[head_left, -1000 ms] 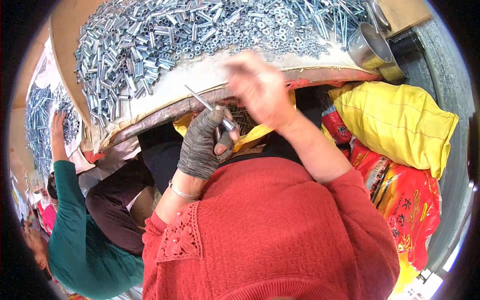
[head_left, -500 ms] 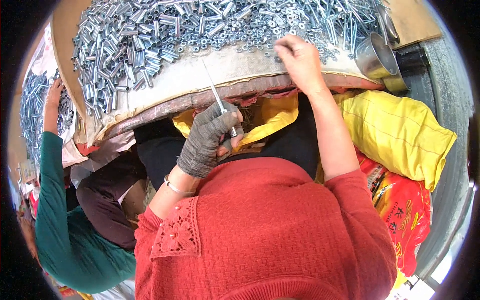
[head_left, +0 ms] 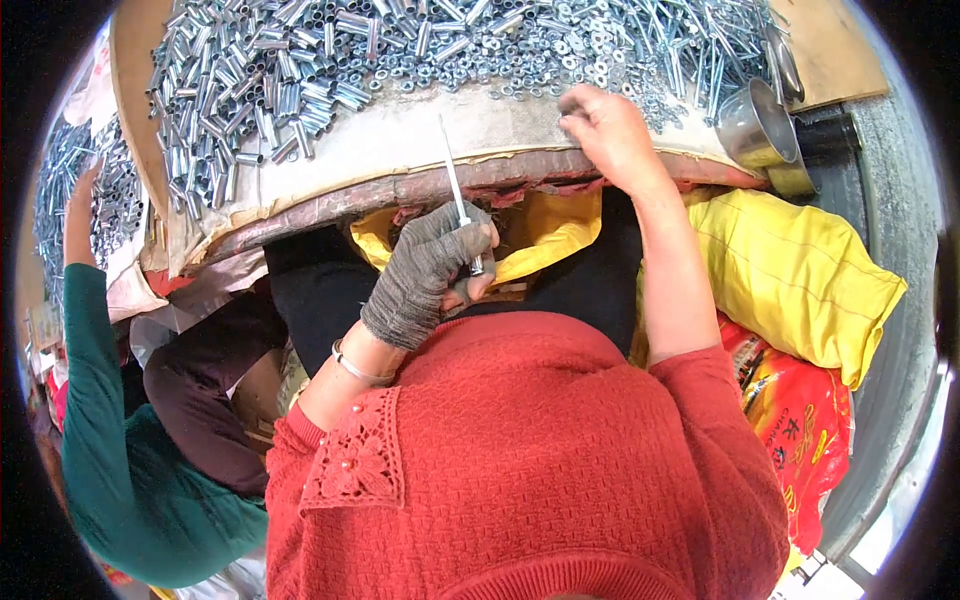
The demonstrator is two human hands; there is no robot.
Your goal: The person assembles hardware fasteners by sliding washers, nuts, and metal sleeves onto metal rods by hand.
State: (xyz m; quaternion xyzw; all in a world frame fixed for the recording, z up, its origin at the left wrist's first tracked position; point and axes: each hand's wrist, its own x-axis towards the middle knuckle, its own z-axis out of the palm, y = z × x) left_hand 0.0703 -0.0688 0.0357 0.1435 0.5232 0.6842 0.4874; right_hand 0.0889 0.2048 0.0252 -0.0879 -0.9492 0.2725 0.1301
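My left hand [head_left: 425, 250], in a grey fingerless glove, is closed around the lower end of a long thin metal bolt [head_left: 452, 170]. A short shiny sleeve sits on the bolt near my fingers, and its thin end points up towards the table. My bare right hand [head_left: 618, 140] hovers over the table's near edge, thumb and fingers curled together. Whatever lies between those fingertips is too small to make out. Just beyond it spread loose washers [head_left: 600, 72] and small nuts [head_left: 440, 72].
Metal tubes [head_left: 240, 100] are heaped at the table's left, long bolts [head_left: 695, 40] at its right beside a metal cup [head_left: 750, 125]. An open yellow sack [head_left: 565, 235] hangs below the edge. Yellow [head_left: 790, 270] and red bags [head_left: 800, 410] lie right. A co-worker's hand [head_left: 80, 205] reaches left.
My right hand has shifted slightly right, its fingers more curled. My left hand still holds the bolt, now a little further right and more upright in the picture.
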